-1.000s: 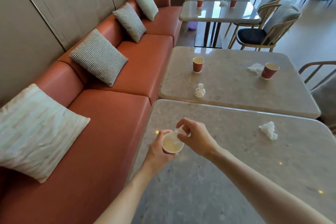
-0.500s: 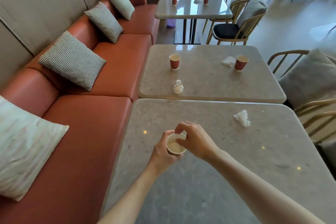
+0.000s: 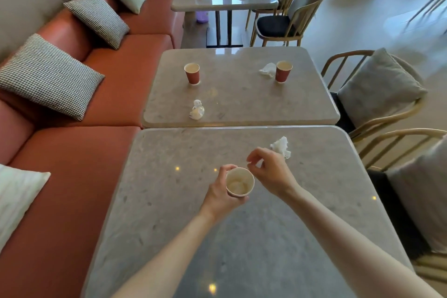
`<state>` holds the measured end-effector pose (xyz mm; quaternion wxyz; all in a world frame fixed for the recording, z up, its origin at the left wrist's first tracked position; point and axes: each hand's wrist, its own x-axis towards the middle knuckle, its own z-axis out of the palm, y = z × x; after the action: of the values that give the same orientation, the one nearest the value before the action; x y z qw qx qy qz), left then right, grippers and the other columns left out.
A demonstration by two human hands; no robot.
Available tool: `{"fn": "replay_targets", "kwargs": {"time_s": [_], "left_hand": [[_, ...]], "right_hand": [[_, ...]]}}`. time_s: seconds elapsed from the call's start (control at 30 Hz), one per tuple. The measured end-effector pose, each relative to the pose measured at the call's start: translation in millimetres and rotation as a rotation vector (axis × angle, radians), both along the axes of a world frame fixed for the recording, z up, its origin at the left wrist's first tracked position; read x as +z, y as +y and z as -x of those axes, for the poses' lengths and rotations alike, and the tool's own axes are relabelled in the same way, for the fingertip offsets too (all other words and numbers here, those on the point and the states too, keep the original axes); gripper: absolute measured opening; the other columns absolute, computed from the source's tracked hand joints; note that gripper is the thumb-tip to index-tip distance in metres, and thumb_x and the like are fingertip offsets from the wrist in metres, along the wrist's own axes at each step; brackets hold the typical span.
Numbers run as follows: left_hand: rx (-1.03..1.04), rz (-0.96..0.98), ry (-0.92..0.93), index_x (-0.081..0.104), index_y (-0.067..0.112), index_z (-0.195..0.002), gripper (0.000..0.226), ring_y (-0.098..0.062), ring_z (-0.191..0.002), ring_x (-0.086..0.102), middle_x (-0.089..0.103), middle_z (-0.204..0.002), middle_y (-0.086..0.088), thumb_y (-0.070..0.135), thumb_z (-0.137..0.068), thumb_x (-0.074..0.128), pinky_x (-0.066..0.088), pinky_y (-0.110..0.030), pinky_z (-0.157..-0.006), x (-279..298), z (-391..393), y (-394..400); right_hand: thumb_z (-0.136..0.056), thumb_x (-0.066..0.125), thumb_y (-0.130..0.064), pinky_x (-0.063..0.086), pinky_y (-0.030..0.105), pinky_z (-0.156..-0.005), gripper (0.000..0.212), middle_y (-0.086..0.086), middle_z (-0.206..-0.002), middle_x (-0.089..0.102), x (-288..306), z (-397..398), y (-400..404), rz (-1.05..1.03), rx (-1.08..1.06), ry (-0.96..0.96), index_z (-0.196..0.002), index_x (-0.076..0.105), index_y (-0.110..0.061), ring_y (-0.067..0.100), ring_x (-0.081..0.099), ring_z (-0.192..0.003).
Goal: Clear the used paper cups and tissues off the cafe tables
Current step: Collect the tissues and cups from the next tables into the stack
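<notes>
- Left hand [image 3: 221, 195] curls round a paper cup [image 3: 239, 182], fingers and thumb wrapped about its wall, holding it above the near counter [image 3: 169, 225]; pale crumpled material lies in the bottom of the cup.
- Right hand [image 3: 271, 172] hovers just right of the cup's rim, fingers loosely bent with thumb and forefinger close together, holding nothing I can make out.
- Crumpled tissue [image 3: 281, 146] lies on the near counter just beyond the right hand.
- On the far counter [image 3: 242, 104] stand two red cups, a left cup [image 3: 192, 73] and a right cup [image 3: 283, 71].
- One white tissue [image 3: 268, 69] touches the right cup's left side; another twisted tissue [image 3: 197, 110] sits near the left cup, towards the near edge.
- Orange bench sofa [image 3: 72, 176] with cushions runs along the left.
</notes>
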<state>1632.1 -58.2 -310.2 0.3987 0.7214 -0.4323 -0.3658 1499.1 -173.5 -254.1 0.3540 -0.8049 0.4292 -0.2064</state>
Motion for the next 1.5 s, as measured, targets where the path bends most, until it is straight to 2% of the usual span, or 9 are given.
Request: {"fn": "replay_targets", "kwargs": {"time_s": [0.13,0.3,0.53,0.67,0.8,1.0,1.17,1.3,1.5], "left_hand": [[0.036,-0.007,-0.07,0.045,0.038,-0.12,0.074,-0.01,-0.091,0.065,0.065,-0.102,0.017,0.024,-0.062,0.088,0.051,-0.024,-0.08,-0.5,22.8,-30.9],[0.109,0.012,-0.172,0.047,0.03,-0.125,0.078,-0.012,-0.094,0.062,0.064,-0.108,0.013,0.026,-0.061,0.091,0.05,-0.026,-0.08,-5.4,38.7,-61.5],[0.137,0.006,-0.208,0.048,0.024,-0.126,0.076,-0.02,-0.098,0.064,0.066,-0.11,0.006,0.024,-0.063,0.089,0.053,-0.033,-0.085,-19.3,46.1,-85.6],[0.155,-0.022,-0.206,0.046,0.028,-0.127,0.079,-0.016,-0.1,0.061,0.064,-0.111,0.009,0.026,-0.062,0.092,0.05,-0.029,-0.085,-29.1,46.2,-85.1],[0.173,-0.063,-0.203,0.044,0.035,-0.125,0.08,-0.008,-0.098,0.057,0.06,-0.108,0.019,0.027,-0.061,0.092,0.044,-0.016,-0.08,-35.7,43.4,-80.7],[0.185,-0.091,-0.221,0.039,0.044,-0.119,0.078,-0.009,-0.099,0.06,0.06,-0.11,0.019,0.029,-0.063,0.091,0.049,-0.024,-0.083,-35.4,34.3,-82.1],[0.189,-0.096,-0.227,0.041,0.04,-0.121,0.078,-0.01,-0.101,0.06,0.061,-0.112,0.016,0.027,-0.063,0.091,0.048,-0.022,-0.084,-36.2,29.0,-82.2],[0.219,-0.089,-0.206,0.039,0.046,-0.116,0.077,-0.009,-0.099,0.061,0.06,-0.111,0.02,0.026,-0.063,0.091,0.045,-0.012,-0.079,-35.1,30.8,-81.8],[0.253,-0.084,-0.173,0.037,0.051,-0.114,0.079,-0.01,-0.093,0.062,0.06,-0.111,0.02,0.026,-0.063,0.091,0.047,-0.017,-0.076,-30.5,36.2,-75.5]], "right_hand": [[-0.081,0.065,-0.012,0.039,0.006,-0.06,0.007,-0.012,-0.068,0.058,-18.7,23.7,-31.6,-0.067,-0.146,-0.038,-0.083,0.067,-0.018,-0.003,0.055,-0.065],[-0.086,0.061,-0.015,0.039,0.004,-0.058,0.004,-0.009,-0.069,0.06,-54.1,41.0,-74.4,-0.152,-0.259,-0.009,-0.089,0.064,-0.014,0.001,0.055,-0.063],[-0.094,0.057,-0.028,0.049,0.039,-0.09,0.021,0.01,-0.111,0.062,-98.0,44.6,-125.1,-0.202,-0.221,0.156,-0.108,0.062,-0.013,0.028,0.06,-0.103],[-0.093,0.057,-0.023,0.043,0.041,-0.098,0.038,0.012,-0.138,0.045,-115.9,47.3,-141.9,-0.175,-0.132,0.323,-0.131,0.056,-0.018,0.036,0.042,-0.122],[-0.091,0.053,-0.012,0.04,0.042,-0.102,0.047,0.013,-0.148,0.035,-127.2,45.7,-152.3,-0.138,-0.063,0.408,-0.139,0.049,-0.017,0.04,0.037,-0.127],[-0.094,0.052,-0.012,0.035,0.035,-0.103,0.032,0.02,-0.133,0.049,-136.2,36.7,-155.2,-0.135,-0.033,0.357,-0.125,0.061,-0.008,0.044,0.048,-0.114],[-0.091,0.053,-0.007,0.043,0.037,-0.096,0.026,0.022,-0.116,0.053,-141.5,37.4,-152.6,-0.159,-0.048,0.375,-0.114,0.064,-0.003,0.042,0.052,-0.109],[-0.086,0.061,-0.006,0.043,0.032,-0.085,0.019,0.02,-0.107,0.06,-142.3,39.8,-148.0,-0.22,-0.006,0.376,-0.104,0.067,-0.003,0.036,0.059,-0.101],[-0.084,0.067,-0.02,0.04,0.023,-0.064,0.009,0.005,-0.078,0.067,-120.0,25.3,-132.3,-0.335,-0.068,0.237,-0.084,0.071,-0.012,0.02,0.061,-0.075]]}}
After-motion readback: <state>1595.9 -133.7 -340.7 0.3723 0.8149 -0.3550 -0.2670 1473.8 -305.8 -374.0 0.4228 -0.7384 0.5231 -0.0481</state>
